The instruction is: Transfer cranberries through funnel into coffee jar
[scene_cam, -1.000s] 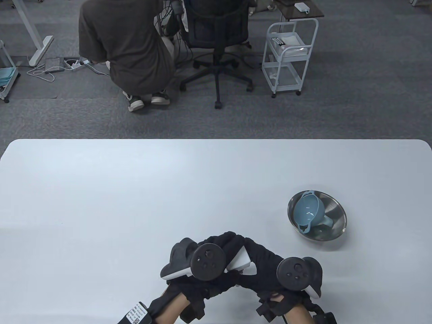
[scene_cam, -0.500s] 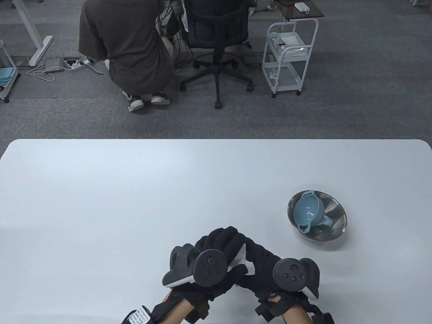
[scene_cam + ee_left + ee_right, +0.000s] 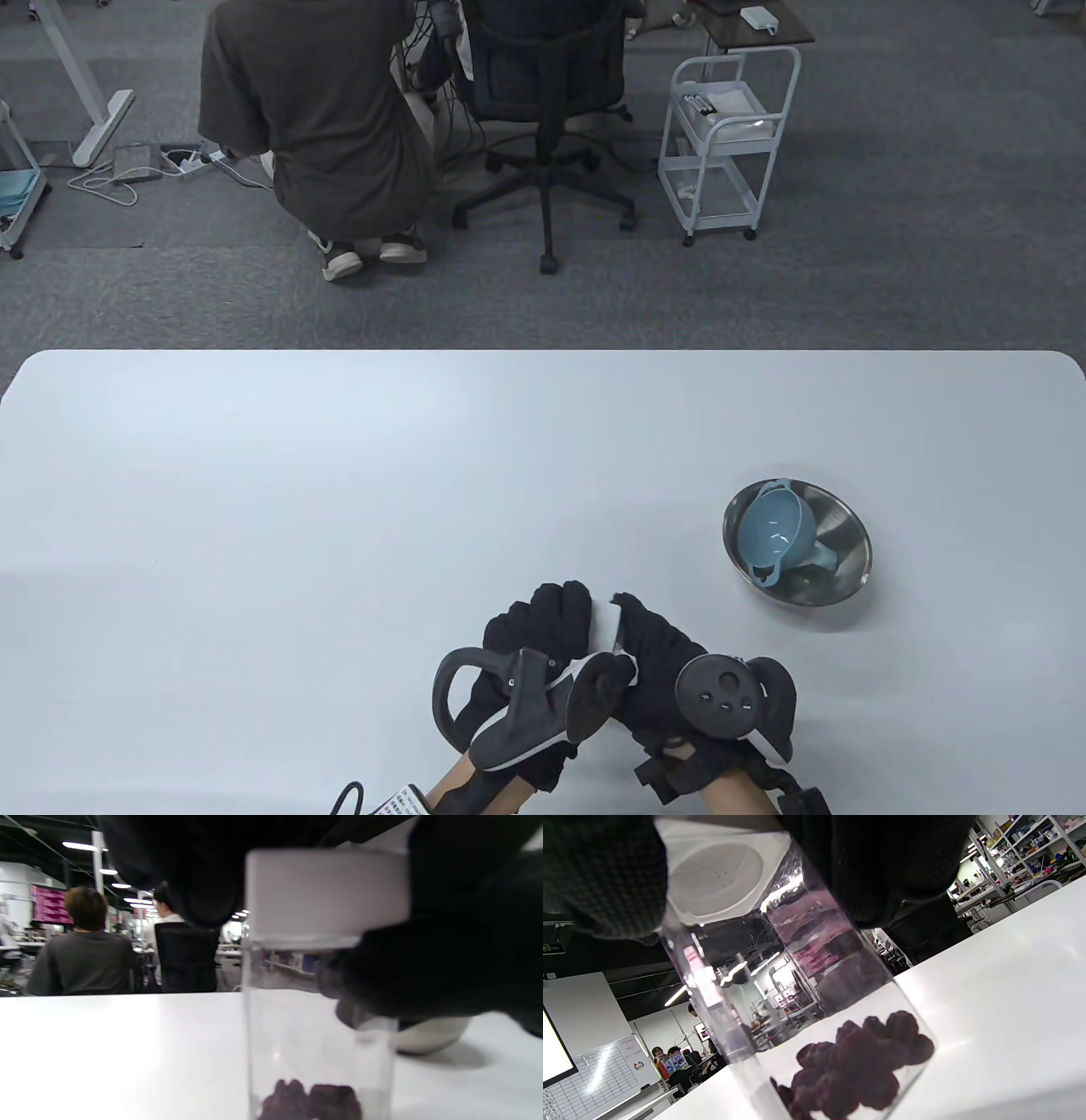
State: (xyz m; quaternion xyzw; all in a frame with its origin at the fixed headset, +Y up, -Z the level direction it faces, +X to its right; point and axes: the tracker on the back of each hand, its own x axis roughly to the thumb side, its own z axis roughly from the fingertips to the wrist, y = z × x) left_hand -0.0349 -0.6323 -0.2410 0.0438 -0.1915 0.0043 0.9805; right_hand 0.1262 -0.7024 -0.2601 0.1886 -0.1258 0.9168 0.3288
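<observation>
A clear coffee jar with a white lid stands on the table near the front edge. Dark cranberries lie at its bottom. In the table view only a strip of the lid shows between the hands. My left hand grips the lid from above. My right hand holds the jar body from the right side. The blue funnel lies tilted inside a steel bowl to the right of the hands.
The steel bowl also shows behind the jar in the left wrist view. The white table stretches far and left of the hands. People, a chair and a cart are on the floor beyond the far edge.
My left hand has rolled on the lid, its tracker turning from flat to on edge and its wrist swinging right. My right hand has shifted slightly left on the jar. Bowl and funnel have not moved.
</observation>
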